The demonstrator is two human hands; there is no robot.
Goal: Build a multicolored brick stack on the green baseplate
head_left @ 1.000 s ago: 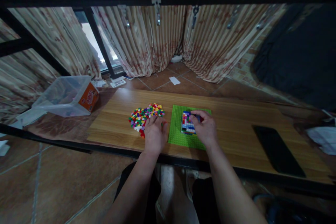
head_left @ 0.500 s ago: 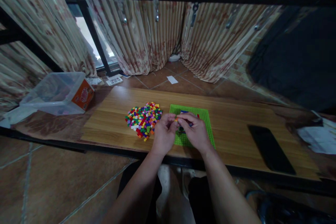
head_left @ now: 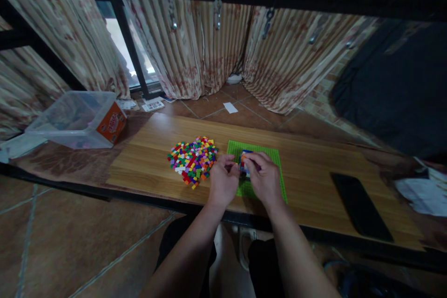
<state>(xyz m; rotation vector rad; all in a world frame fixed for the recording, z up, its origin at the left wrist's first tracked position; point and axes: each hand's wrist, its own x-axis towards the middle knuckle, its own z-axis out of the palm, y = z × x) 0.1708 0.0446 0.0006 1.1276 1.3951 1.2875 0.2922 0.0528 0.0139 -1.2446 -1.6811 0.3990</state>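
Observation:
A green studded baseplate (head_left: 254,145) lies on the wooden board, with a small build of blue, white and red toy bricks (head_left: 246,152) on it. My right hand (head_left: 266,174) is over the plate, thumb and fingertips pinching a small orange brick (head_left: 243,156) against the build. Beside the build's left side is my left hand (head_left: 224,180), its fingers curled towards the thumb; what they hold, if anything, is too small to make out. The hands hide part of the build. Left of them spreads a pile of loose multicoloured bricks (head_left: 192,160).
The wooden board (head_left: 139,160) forms the work surface. A black phone-like slab (head_left: 361,207) lies on its right part. A clear plastic tub (head_left: 77,135) with an orange label stands at the left. White papers (head_left: 417,193) lie at the far right.
My hands, which met over the plate around a small orange brick, have moved apart. The right hand now has the orange brick at the build; the left has drawn back slightly. The view has shifted a little.

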